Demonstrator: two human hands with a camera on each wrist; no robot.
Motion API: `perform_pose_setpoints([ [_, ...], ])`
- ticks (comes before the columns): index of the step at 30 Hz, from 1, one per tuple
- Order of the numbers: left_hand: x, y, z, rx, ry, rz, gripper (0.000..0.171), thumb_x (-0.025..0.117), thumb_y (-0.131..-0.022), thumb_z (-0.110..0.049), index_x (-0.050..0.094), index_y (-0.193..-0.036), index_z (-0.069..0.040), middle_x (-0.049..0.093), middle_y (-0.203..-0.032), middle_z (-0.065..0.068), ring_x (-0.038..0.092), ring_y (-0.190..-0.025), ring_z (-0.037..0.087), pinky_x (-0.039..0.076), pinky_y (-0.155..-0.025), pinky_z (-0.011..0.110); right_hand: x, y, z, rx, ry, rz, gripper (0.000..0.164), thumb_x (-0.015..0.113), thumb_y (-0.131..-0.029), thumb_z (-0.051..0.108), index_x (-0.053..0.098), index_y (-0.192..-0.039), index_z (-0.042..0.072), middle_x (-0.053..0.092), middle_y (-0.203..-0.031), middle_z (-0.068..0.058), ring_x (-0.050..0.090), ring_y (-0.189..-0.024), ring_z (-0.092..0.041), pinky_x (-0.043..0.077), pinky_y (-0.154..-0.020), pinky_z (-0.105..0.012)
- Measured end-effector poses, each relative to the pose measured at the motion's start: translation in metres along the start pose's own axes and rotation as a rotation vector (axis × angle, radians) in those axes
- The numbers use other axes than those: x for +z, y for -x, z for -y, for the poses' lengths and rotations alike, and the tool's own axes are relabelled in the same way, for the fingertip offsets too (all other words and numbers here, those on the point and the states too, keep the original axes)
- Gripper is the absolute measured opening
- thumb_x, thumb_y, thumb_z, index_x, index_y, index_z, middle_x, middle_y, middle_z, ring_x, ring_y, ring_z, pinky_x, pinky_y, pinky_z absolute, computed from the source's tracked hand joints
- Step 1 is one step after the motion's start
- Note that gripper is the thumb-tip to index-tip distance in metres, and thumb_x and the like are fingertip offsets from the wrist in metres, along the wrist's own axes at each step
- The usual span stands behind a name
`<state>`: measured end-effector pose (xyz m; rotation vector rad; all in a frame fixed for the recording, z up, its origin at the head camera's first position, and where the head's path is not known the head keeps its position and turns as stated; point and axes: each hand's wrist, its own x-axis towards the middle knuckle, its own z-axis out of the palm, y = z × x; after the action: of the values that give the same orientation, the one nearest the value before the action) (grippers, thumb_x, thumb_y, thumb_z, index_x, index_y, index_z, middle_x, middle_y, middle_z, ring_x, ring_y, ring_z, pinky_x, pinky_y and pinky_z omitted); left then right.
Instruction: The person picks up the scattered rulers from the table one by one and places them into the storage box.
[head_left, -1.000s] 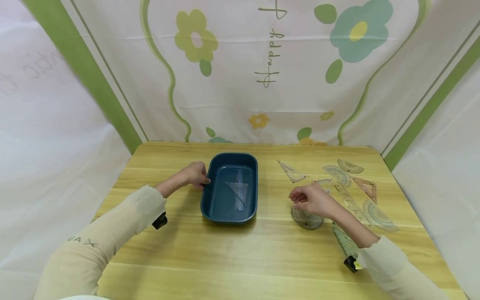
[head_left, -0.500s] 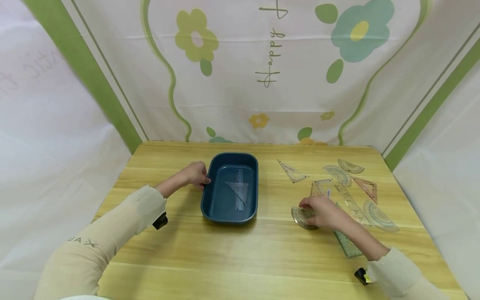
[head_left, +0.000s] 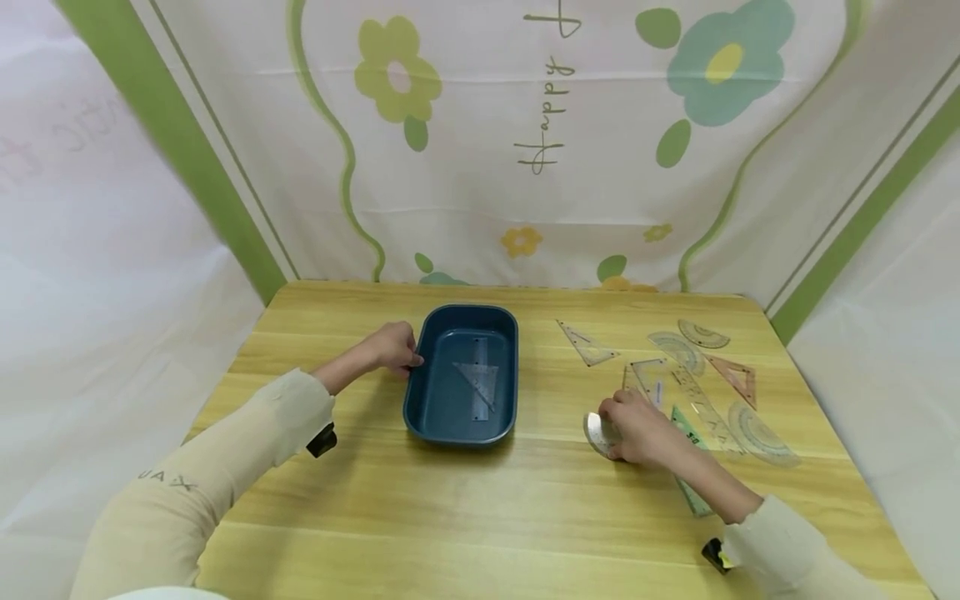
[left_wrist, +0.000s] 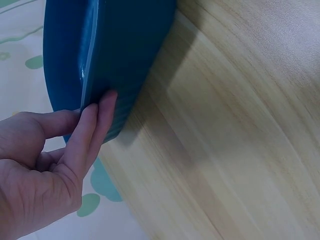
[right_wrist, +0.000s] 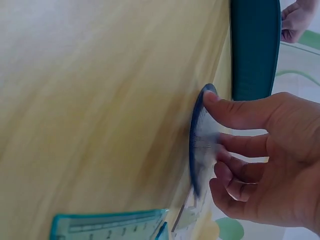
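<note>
My left hand (head_left: 393,347) pinches the left rim of a dark blue rectangular tray (head_left: 431,408), thumb inside and fingers along the outer wall in the left wrist view. A clear ruler (head_left: 479,412) and a clear set square (head_left: 480,379) lie in the tray. To the right of it, my right hand (head_left: 643,429) holds a clear protractor (head_left: 597,434) by its edge between thumb and fingers. The protractor (right_wrist: 200,140) is tilted up on its curved edge in the right wrist view. Under my right forearm lies a green set square (head_left: 693,496).
Beyond my right hand lie a clear set square (head_left: 587,343), an orange set square (head_left: 735,379), a clear ruler (head_left: 707,410) and several protractors, one of them a large protractor (head_left: 761,435) at the right. A printed curtain (head_left: 465,167) hangs behind the wooden table (head_left: 450,525).
My right hand came down onto the protractor, took hold of it and tilted it up from the table. The left hand and the tray have stayed in place.
</note>
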<state>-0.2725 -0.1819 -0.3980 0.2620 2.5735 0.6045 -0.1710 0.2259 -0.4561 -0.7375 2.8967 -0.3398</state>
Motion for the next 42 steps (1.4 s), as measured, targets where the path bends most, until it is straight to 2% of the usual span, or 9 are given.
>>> perform_pose_setpoints([
  [4,0.0,0.001,0.001,0.001,0.003,0.001,0.049,0.067,-0.095,-0.011,0.047,-0.05,-0.014,0.054,-0.049,0.0,0.074,-0.072,0.031,0.057,-0.064,0.027,0.0,-0.003,0.0,0.014,-0.019,0.022,0.049,0.093,-0.068,0.018,0.068,-0.107,0.003,0.062,-0.101,-0.009,0.059,-0.089,-0.023,0.053,-0.076,-0.042],
  [7,0.0,0.001,0.001,0.01,0.0,-0.005,0.051,0.067,-0.095,-0.011,0.045,-0.049,-0.015,0.05,-0.047,-0.001,0.069,-0.055,0.021,0.056,-0.061,0.025,0.0,-0.004,-0.001,0.022,-0.046,0.045,0.044,0.092,-0.068,0.018,0.066,-0.103,0.007,0.063,-0.093,-0.003,0.059,-0.08,-0.017,0.052,-0.07,-0.036],
  [9,0.0,0.0,0.001,0.011,-0.002,-0.006,0.051,0.067,-0.095,-0.011,0.046,-0.048,-0.014,0.05,-0.047,-0.001,0.065,-0.05,0.015,0.053,-0.059,0.022,-0.001,-0.004,-0.002,0.024,-0.08,0.054,0.038,0.091,-0.071,0.016,0.064,-0.097,0.011,0.061,-0.083,0.003,0.055,-0.072,-0.012,0.048,-0.064,-0.03],
  [13,0.001,0.0,0.002,0.005,-0.001,-0.002,0.048,0.067,-0.095,-0.011,0.049,-0.05,-0.013,0.051,-0.048,-0.002,0.071,-0.06,0.025,0.055,-0.06,0.023,-0.004,-0.004,-0.005,0.009,-0.162,0.041,0.025,0.084,-0.078,0.01,0.061,-0.087,0.015,0.057,-0.07,0.008,0.049,-0.061,-0.006,0.041,-0.057,-0.024],
  [17,0.001,0.001,0.001,0.003,-0.003,-0.001,0.05,0.067,-0.095,-0.01,0.046,-0.049,-0.015,0.049,-0.047,-0.004,0.074,-0.074,0.032,0.057,-0.064,0.026,-0.009,-0.005,-0.007,0.016,-0.251,0.019,0.018,0.079,-0.083,0.005,0.063,-0.082,0.014,0.063,-0.073,0.005,0.055,-0.065,-0.006,0.046,-0.058,-0.024],
  [21,0.001,0.003,0.0,0.008,-0.006,-0.002,0.053,0.067,-0.095,-0.011,0.043,-0.048,-0.016,0.044,-0.045,-0.005,0.074,-0.071,0.031,0.055,-0.06,0.023,-0.011,-0.007,-0.01,0.041,-0.339,0.028,0.015,0.077,-0.084,0.002,0.066,-0.08,0.012,0.066,-0.073,0.004,0.058,-0.065,-0.006,0.049,-0.06,-0.024],
  [25,0.001,0.002,0.0,0.008,-0.01,-0.006,0.052,0.067,-0.095,-0.011,0.044,-0.048,-0.016,0.047,-0.046,-0.004,0.074,-0.073,0.033,0.051,-0.057,0.019,-0.013,-0.008,-0.011,0.062,-0.445,0.046,0.008,0.073,-0.087,0.001,0.068,-0.084,0.006,0.067,-0.07,0.003,0.06,-0.062,-0.008,0.05,-0.059,-0.023],
  [32,0.001,0.001,0.001,-0.003,-0.007,-0.005,0.046,0.067,-0.095,-0.011,0.051,-0.051,-0.013,0.056,-0.049,0.0,0.074,-0.077,0.035,0.057,-0.063,0.024,-0.02,-0.008,-0.006,0.136,-0.638,0.055,0.004,0.066,-0.093,0.003,0.066,-0.09,0.0,0.069,-0.075,-0.004,0.067,-0.069,-0.014,0.054,-0.06,-0.023],
  [42,0.0,0.001,0.001,0.012,-0.019,-0.005,0.047,0.067,-0.095,-0.012,0.051,-0.05,-0.013,0.054,-0.048,0.0,0.074,-0.072,0.03,0.057,-0.064,0.027,-0.025,-0.011,0.0,0.157,-0.688,0.031,0.004,0.066,-0.092,0.002,0.066,-0.089,-0.001,0.069,-0.073,-0.005,0.068,-0.069,-0.015,0.056,-0.062,-0.024],
])
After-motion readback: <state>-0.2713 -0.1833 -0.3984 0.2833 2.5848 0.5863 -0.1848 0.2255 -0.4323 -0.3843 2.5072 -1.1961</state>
